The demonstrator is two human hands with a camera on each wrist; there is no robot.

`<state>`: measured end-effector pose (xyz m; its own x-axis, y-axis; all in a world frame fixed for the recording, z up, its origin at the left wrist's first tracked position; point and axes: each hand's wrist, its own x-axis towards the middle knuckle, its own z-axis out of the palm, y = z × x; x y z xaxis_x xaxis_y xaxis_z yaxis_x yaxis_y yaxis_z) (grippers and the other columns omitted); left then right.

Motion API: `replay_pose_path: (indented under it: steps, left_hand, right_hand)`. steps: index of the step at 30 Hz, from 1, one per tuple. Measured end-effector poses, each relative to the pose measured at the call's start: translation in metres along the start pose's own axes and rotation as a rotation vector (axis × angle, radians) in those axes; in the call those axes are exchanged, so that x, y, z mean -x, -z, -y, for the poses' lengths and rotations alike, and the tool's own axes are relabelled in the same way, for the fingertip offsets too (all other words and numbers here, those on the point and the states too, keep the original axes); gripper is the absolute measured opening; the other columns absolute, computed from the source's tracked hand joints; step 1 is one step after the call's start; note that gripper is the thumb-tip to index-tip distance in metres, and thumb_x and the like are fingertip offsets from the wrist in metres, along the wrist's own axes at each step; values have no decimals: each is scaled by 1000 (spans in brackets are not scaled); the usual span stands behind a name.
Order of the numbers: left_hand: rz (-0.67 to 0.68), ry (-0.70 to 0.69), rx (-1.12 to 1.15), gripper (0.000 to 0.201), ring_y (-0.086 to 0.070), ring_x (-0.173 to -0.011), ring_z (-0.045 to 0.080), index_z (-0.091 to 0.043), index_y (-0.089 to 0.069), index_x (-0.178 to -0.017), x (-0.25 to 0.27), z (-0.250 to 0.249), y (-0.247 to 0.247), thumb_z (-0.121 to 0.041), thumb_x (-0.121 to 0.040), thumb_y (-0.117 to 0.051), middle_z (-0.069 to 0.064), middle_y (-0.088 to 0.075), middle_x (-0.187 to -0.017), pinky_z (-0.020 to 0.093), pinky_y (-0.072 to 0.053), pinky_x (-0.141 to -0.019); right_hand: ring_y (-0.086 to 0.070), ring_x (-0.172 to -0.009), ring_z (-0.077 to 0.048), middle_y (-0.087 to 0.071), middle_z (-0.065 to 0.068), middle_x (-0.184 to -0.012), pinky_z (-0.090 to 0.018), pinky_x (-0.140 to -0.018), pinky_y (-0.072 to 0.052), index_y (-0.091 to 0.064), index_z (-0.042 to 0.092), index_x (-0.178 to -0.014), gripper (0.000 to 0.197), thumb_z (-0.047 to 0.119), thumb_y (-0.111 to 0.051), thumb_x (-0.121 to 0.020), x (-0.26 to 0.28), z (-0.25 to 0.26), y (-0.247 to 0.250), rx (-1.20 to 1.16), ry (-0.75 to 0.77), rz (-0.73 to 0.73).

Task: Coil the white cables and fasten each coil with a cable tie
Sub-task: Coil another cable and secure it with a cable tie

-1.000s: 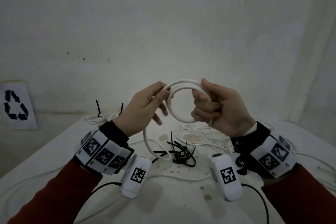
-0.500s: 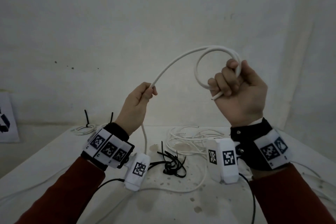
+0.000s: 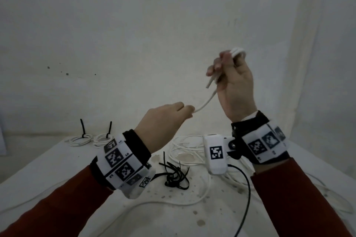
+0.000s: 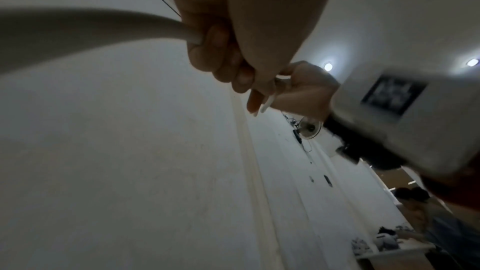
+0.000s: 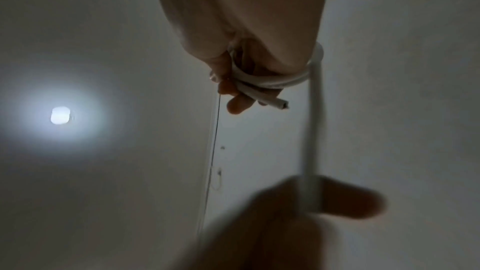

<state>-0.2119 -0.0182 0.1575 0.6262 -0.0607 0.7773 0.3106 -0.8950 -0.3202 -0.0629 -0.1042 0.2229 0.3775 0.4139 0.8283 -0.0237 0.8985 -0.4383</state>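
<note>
Above the stained white counter (image 3: 81, 194) your right hand (image 3: 236, 90) clenches the small coil of white cable (image 3: 237, 51) while your left hand (image 3: 163, 119) pinches the strand below, so a hard tug could spring the loops or free the cut end (image 5: 279, 105).

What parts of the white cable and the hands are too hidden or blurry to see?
- Coil, head view: right hand covers its loops, uncountable.
- Left hand, right wrist view: blurred.
- Cable, left wrist view: cut off by left edge.
- Tied coils, head view: too small.
</note>
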Motion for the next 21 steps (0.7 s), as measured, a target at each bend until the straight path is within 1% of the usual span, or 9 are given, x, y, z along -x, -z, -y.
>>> replay_pose_path:
  steps: [3,6,8,10,13,15,17,19,21]
  left_hand:
    - [-1,19,47,32,-57,-50,24,-14,-62,-98,5,0,9,-34,-92,-38,-2,-62,-76,26,-37,-36]
    - [48,52,101,40,-61,-60,24,-15,-63,-96,15,12,16,-40,-92,-32,-3,-64,-81,33,-48,-44]
    - [73,91,149,44,-58,-65,20,-16,-63,-94,23,26,20,-45,-91,-31,-5,-62,-81,37,-50,-51]
    - [58,109,172,41,-50,-64,14,-20,-61,-92,29,38,26,-48,-91,-32,-11,-55,-77,38,-49,-52]
    - [19,90,146,31,-50,-64,12,-27,-56,-94,33,42,34,-49,-94,-33,-13,-53,-79,36,-47,-49]
    - [-9,97,169,30,-49,-65,9,-29,-57,-100,33,38,37,-48,-94,-34,-16,-49,-79,34,-47,-51]
    - [-36,120,269,36,-43,-66,3,-26,-61,-110,31,36,38,-47,-95,-36,-18,-45,-80,32,-46,-56]
    - [-71,151,358,40,-44,-68,5,-22,-63,-116,30,32,37,-44,-96,-36,-13,-46,-82,23,-43,-63]
    - [-116,204,467,39,-49,-73,7,-18,-66,-111,30,26,35,-39,-96,-38,-6,-50,-86,16,-39,-68]
  right_hand:
    - [-55,-56,-15,-54,-1,-68,-24,-59,-47,-50,13,-88,14,5,-46,-99,12,-15,5,565,42,100]
    - [-57,-57,-8,-61,4,-69,-26,-59,-49,-52,13,-90,7,10,-52,-96,26,-21,15,1039,41,347]
    - [-60,-62,-7,-64,6,-72,-28,-64,-50,-52,11,-91,6,14,-52,-97,32,-19,18,1250,1,523]
    - [-60,-64,-10,-64,5,-71,-31,-66,-49,-50,13,-87,13,19,-48,-99,37,-15,18,1334,-106,651]
    - [-47,-54,-5,-52,9,-60,-24,-59,-39,-56,20,-75,35,35,-39,-102,46,-10,16,1194,-280,703]
    - [-40,-51,-7,-43,10,-55,-21,-56,-34,-62,16,-68,55,48,-30,-99,53,-6,10,1004,-365,690]
    - [-32,-47,-11,-37,0,-53,-20,-49,-29,-56,12,-58,63,52,-26,-95,57,-5,4,793,-455,647]
    - [-23,-42,-15,-31,-3,-45,-27,-46,-20,-49,13,-50,65,54,-24,-94,60,-7,-2,577,-531,595]
    - [-18,-38,-11,-26,4,-37,-37,-50,-10,-44,17,-43,65,53,-25,-94,63,-13,-7,308,-620,526]
